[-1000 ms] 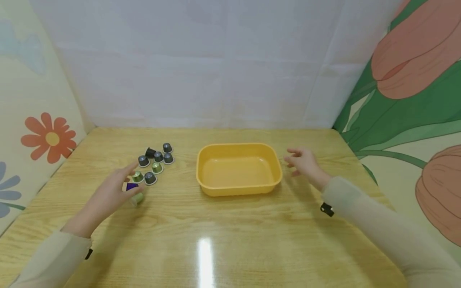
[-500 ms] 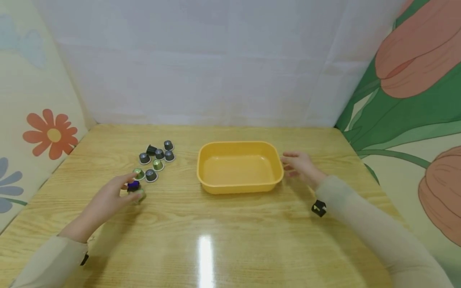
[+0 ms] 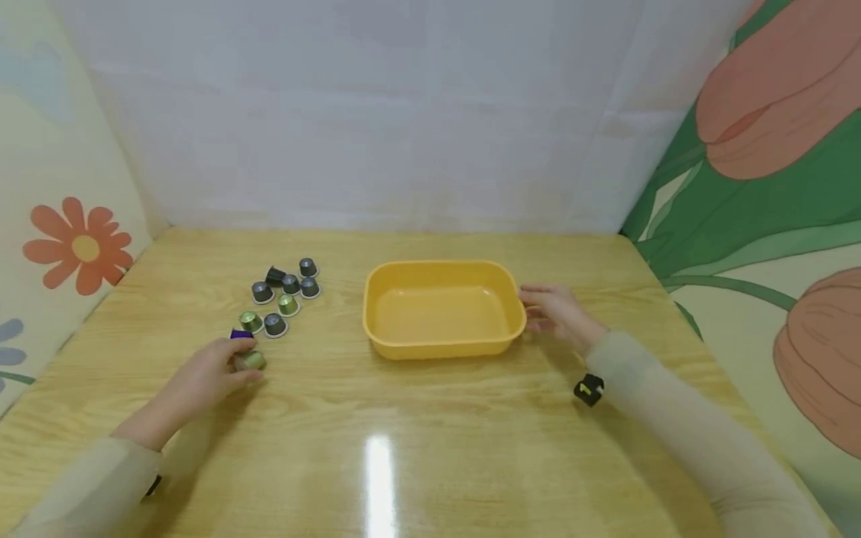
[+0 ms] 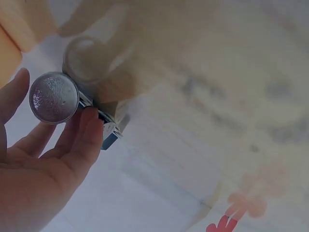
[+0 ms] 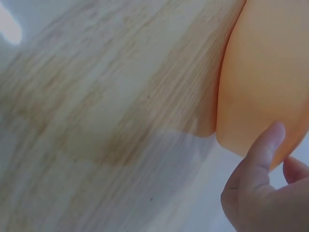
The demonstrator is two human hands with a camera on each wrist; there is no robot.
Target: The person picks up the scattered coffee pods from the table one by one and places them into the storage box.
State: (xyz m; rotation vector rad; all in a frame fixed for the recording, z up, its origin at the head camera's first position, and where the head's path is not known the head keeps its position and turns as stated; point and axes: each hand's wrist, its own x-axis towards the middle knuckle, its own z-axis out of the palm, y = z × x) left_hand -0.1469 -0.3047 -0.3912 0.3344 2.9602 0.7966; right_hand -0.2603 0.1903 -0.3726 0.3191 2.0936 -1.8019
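At the left of the head view, my left hand point(image 3: 205, 377) is around a light green coffee capsule point(image 3: 252, 360) lying on its side. In the left wrist view, the capsule's round foil lid point(image 4: 54, 98) faces the camera; the fingers are beside it and the thumb point(image 4: 14, 94) stands slightly apart. A purple capsule point(image 3: 241, 335) lies just beyond these fingers, partly hidden. My right hand point(image 3: 561, 312) is at the right end of a yellow plastic basin point(image 3: 440, 350), with extended fingers against its outer wall. In the right wrist view, the thumb point(image 5: 265, 145) lies along that wall.
Beyond my left hand stand several more capsules: two green, such as the nearer one point(image 3: 250, 321), and several dark grey ones point(image 3: 274, 324). One black capsule point(image 3: 274, 276) lies tipped over. The wooden table point(image 3: 444, 441) meets a white cloth backdrop point(image 3: 403, 149) at the back.
My left hand has lowered and closed in around the light green capsule. My right hand has moved left, up against the basin's right end.
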